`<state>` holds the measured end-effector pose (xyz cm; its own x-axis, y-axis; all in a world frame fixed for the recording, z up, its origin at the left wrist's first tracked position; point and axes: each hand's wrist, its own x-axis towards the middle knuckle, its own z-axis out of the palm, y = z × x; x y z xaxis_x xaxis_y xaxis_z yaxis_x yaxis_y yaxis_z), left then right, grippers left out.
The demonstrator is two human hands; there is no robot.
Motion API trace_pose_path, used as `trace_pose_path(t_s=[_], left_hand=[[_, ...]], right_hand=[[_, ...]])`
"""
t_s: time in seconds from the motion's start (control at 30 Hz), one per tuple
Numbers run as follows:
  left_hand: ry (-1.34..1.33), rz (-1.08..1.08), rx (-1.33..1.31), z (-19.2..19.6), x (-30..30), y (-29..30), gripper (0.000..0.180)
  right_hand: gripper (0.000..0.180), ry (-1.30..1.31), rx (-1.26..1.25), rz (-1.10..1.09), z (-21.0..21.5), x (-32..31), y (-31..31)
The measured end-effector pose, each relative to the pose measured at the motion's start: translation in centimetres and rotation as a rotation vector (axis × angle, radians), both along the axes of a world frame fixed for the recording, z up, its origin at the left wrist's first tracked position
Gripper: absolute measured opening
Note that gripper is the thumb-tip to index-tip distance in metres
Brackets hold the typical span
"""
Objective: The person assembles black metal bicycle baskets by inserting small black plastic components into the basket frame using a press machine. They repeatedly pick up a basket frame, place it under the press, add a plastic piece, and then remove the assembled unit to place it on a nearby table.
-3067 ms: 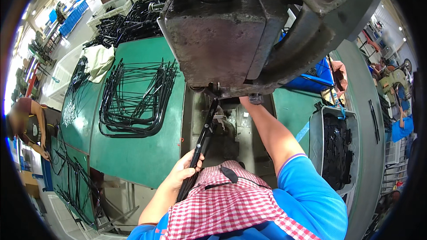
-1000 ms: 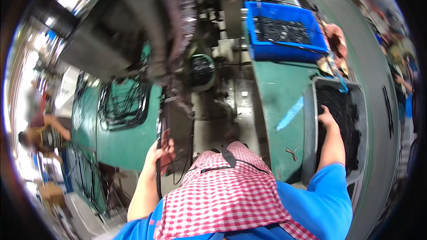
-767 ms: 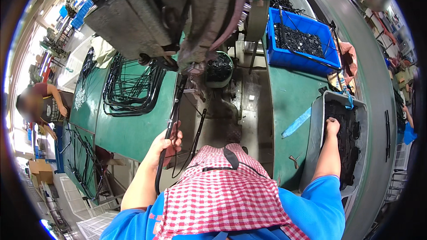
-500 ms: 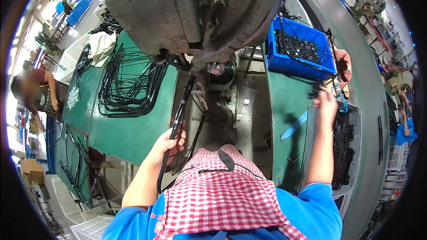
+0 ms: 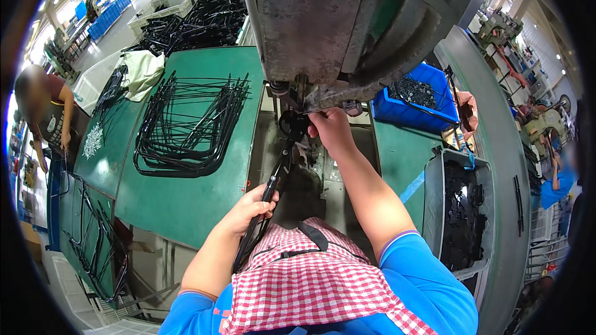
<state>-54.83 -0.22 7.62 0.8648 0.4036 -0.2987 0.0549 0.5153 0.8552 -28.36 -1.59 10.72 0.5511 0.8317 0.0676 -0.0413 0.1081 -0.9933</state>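
Observation:
My left hand (image 5: pixel 256 206) is wrapped round a black metal tube frame (image 5: pixel 249 236), which slants up from my lap to the machine. Under the head of a heavy grey press (image 5: pixel 308 28), my right hand (image 5: pixel 332 129) pinches a small black part (image 5: pixel 294 124) at the frame's upper end. The fingertips partly hide this part, so its exact shape is unclear. I cannot tell whether it is seated on the tube or only held against it.
Bent black tube frames (image 5: pixel 186 164) are stacked on the green table (image 5: pixel 180 201) at left. To the right stand a blue bin (image 5: pixel 406 111) of small dark parts and a grey tub (image 5: pixel 434 211) of black parts. A co-worker (image 5: pixel 53 111) is at far left.
My right hand has come from above the right-hand tub to the press, bringing the black part to the tube's upper end. My left hand and the frame have shifted slightly right.

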Motion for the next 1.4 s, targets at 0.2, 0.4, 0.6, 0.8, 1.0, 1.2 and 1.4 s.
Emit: trace_pose_path(t_s=[0.2,0.4,0.6,0.8,1.0,1.2,1.4], left_hand=[[0.019,-0.066,-0.030,0.0,0.0,0.9,0.072],[0.021,-0.101,-0.007,-0.2,0.7,1.6,0.071],[-0.018,-0.002,0.019,0.2,1.0,0.4,0.029],[0.056,-0.066,-0.026,0.8,0.1,1.3,0.042],[-0.046,-0.126,-0.164,1.2,-0.1,1.9,0.073],[0.017,-0.119,-0.026,3.1,0.1,1.7,0.073],[0.128,-0.463,0.456,6.9,-4.5,-1.7,0.052]], right_hand=[[0.016,-0.142,-0.139,0.032,0.0,1.1,0.4],[0.023,-0.115,-0.183,0.149,-0.9,2.4,0.6],[0.024,-0.250,-0.279,0.104,-0.8,1.9,0.7],[0.024,-0.383,-0.373,0.060,-0.6,2.8,1.2],[0.017,-0.176,-0.262,0.063,1.1,1.4,0.7],[0.022,-0.143,-0.076,0.018,0.8,0.5,-0.1],[0.029,0.317,0.085,-0.015,-9.2,0.0,-8.8]])
